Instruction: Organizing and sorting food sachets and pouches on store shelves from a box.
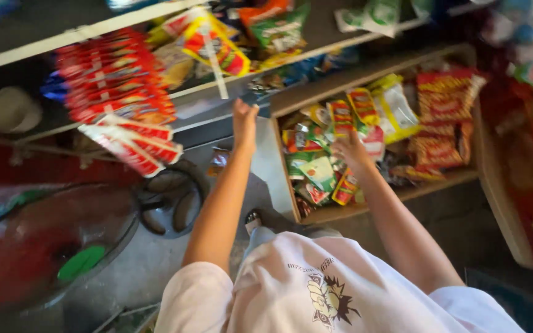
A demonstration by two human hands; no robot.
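Snack packets — right hand touching, left hand above.

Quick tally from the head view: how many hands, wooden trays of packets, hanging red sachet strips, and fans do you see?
Hands: 2, left hand, right hand
Wooden tray of packets: 1
Hanging red sachet bundle: 1; strips blurred, uncountable
Fan: 1
Total: 5

Left hand raised to the edge of the shelf, near hanging red sachet strips. Right hand reaches into the wooden box of snack packets (grip blurred, contact unclear). Fan at left.
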